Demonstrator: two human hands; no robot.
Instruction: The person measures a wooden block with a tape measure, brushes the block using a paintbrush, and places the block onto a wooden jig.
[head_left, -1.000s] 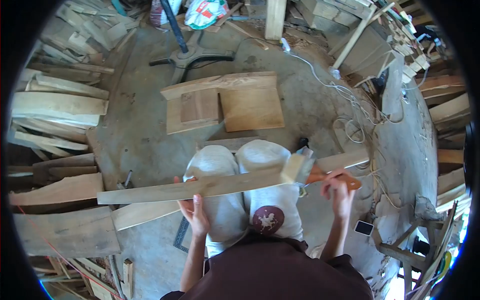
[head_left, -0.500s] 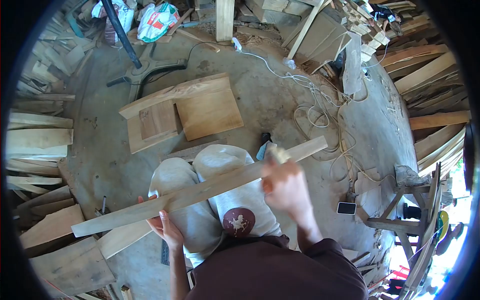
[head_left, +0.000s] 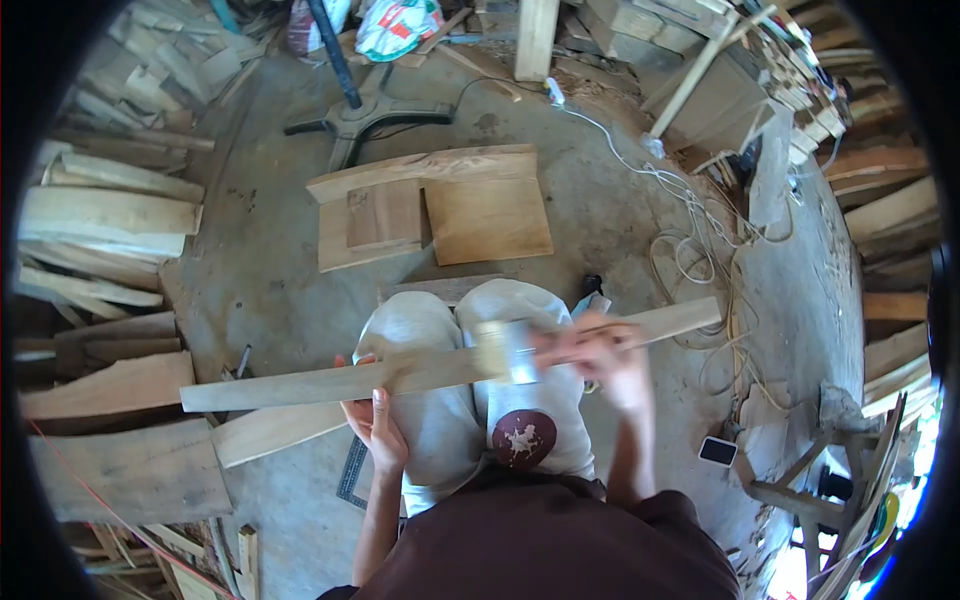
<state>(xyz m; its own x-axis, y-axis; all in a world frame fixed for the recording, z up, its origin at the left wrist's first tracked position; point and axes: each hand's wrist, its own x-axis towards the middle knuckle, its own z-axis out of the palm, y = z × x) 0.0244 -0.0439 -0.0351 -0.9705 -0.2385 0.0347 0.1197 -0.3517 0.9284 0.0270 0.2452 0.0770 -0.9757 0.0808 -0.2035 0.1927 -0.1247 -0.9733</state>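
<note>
A long narrow wooden board [head_left: 280,393] lies across my lap, over both pale trouser legs. My left hand [head_left: 378,425] grips its lower edge left of my knees, thumb in front and fingertips showing behind. In my right hand [head_left: 600,355], blurred by motion, is a flat paintbrush [head_left: 520,352] with a metal ferrule. Its pale bristles [head_left: 489,350] point left and lie over the board's middle; whether they press on the wood is too blurred to tell. The board's right end sticks out past my right hand.
On the floor ahead lie joined wooden panels [head_left: 490,215] and a metal star-shaped base [head_left: 370,115] with a pole. Stacked planks [head_left: 110,210] line the left. Coiled cable [head_left: 690,250] and a phone [head_left: 717,451] lie at right, near a wooden stand [head_left: 800,500].
The brush has swung from near the board's right part to its middle, bristles now pointing left. My left hand keeps its hold. The whole view has shifted, moving the floor scene rightward.
</note>
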